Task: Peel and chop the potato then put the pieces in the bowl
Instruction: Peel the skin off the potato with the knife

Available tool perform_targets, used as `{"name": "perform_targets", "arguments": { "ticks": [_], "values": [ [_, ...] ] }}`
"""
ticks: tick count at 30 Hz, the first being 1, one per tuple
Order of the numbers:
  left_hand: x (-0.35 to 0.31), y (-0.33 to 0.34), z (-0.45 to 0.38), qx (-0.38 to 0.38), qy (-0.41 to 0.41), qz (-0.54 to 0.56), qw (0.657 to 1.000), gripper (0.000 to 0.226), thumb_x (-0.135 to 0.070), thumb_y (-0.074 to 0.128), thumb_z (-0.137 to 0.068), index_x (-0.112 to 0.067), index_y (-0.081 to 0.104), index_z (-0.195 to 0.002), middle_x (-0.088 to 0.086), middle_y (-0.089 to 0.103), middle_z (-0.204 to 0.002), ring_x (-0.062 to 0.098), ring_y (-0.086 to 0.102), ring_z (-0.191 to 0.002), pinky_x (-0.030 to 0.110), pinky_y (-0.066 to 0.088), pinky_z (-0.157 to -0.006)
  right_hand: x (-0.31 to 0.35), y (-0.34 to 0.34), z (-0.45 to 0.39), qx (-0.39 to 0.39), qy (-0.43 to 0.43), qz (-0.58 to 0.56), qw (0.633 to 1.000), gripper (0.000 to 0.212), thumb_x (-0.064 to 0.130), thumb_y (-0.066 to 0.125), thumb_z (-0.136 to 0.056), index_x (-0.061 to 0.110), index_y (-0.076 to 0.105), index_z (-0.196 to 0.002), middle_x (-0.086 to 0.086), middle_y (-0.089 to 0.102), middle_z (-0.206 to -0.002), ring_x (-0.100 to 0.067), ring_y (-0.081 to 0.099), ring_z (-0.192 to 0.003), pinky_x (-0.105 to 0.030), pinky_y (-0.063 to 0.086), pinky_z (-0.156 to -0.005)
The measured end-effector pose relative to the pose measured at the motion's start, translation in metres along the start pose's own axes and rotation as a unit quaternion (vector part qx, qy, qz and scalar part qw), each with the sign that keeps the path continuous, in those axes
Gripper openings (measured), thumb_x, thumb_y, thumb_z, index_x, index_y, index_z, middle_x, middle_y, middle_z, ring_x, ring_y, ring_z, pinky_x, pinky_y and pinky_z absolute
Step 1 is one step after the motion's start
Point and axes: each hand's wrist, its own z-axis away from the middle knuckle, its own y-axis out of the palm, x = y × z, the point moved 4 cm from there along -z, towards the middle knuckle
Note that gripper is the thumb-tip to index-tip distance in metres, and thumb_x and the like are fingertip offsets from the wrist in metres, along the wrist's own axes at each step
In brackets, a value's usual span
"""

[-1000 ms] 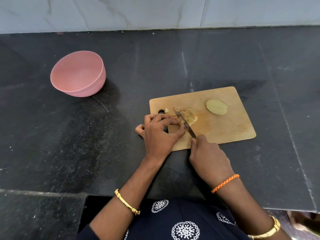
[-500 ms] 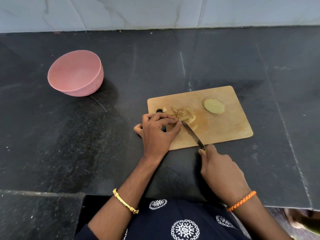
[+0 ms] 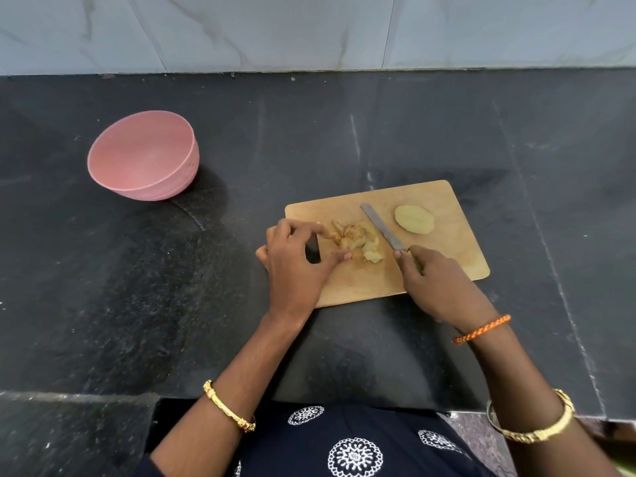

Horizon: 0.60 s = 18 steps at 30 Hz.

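Note:
A wooden cutting board (image 3: 447,266) lies on the black counter. On its left part sits a cut potato half (image 3: 358,237) in a small heap of slices and peel. A second, peeled potato half (image 3: 414,219) lies whole at the board's far right. My left hand (image 3: 296,263) rests at the board's left edge, its fingers loosely curved beside the heap and the thumb tip touching a piece. My right hand (image 3: 437,284) grips the handle of a knife (image 3: 380,227), whose blade points away between the heap and the whole half. The pink bowl (image 3: 142,154) stands far left, with nothing in it.
The dark stone counter (image 3: 344,132) stretches all around the board, ending at a pale tiled wall (image 3: 309,29) behind. Its front edge runs just before my body. A seam crosses the counter to the right of the board.
My right hand has swung the knife from the near side of the heap to its right side, blade pointing away. My left hand has loosened off the cut pieces.

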Motion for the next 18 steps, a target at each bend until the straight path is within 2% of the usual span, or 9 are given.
{"name": "perform_targets", "arguments": {
  "ticks": [3,6,11,15,18],
  "values": [
    [0.000,0.004,-0.003,0.035,-0.009,-0.056,0.998,0.071,-0.062,0.069,-0.065,-0.023,0.052,-0.122,-0.007,0.041,-0.120,0.007,0.029,-0.115,0.025,0.015,-0.089,-0.001,-0.007,-0.001,-0.013,0.014,-0.038,0.999,0.036,0.043,0.033,-0.099,0.015,0.054,-0.090,-0.006,0.056,-0.069,-0.018,0.054,-0.060,-0.039,0.052,-0.067],
    [0.001,0.009,-0.001,0.057,0.021,-0.075,0.995,0.058,-0.054,0.062,-0.079,-0.021,0.053,-0.126,-0.005,0.044,-0.130,0.012,0.028,-0.125,0.028,0.016,-0.094,-0.007,-0.008,0.001,-0.033,0.019,-0.037,0.999,0.036,0.043,0.033,-0.099,0.015,0.052,-0.087,-0.008,0.056,-0.071,-0.023,0.055,-0.063,-0.041,0.053,-0.070],
    [-0.006,0.015,0.006,0.045,0.045,-0.032,0.997,0.035,-0.032,0.064,-0.086,-0.021,0.062,-0.119,-0.007,0.059,-0.114,0.010,0.040,-0.110,0.025,0.024,-0.088,-0.013,0.005,0.004,-0.075,0.007,-0.054,0.996,0.036,0.040,0.035,-0.099,0.013,0.054,-0.086,-0.008,0.056,-0.067,-0.019,0.052,-0.058,-0.031,0.041,-0.053],
    [-0.018,0.019,0.006,0.059,0.039,0.059,0.996,0.039,-0.014,0.068,-0.083,-0.011,0.061,-0.121,0.001,0.065,-0.112,0.014,0.056,-0.102,0.030,0.046,-0.094,-0.011,0.011,0.003,-0.093,-0.001,-0.058,0.994,0.036,0.038,0.035,-0.099,0.011,0.053,-0.085,-0.008,0.057,-0.069,-0.022,0.052,-0.061,-0.030,0.037,-0.052],
    [-0.024,0.017,0.006,0.056,0.029,0.106,0.992,0.040,-0.012,0.070,-0.082,-0.012,0.061,-0.121,0.002,0.064,-0.113,0.009,0.062,-0.090,0.022,0.051,-0.086,-0.013,0.012,0.004,-0.087,-0.005,-0.058,0.994,0.037,0.039,0.035,-0.099,0.010,0.054,-0.085,-0.009,0.057,-0.069,-0.020,0.052,-0.059,-0.029,0.036,-0.050]
  ]
}}
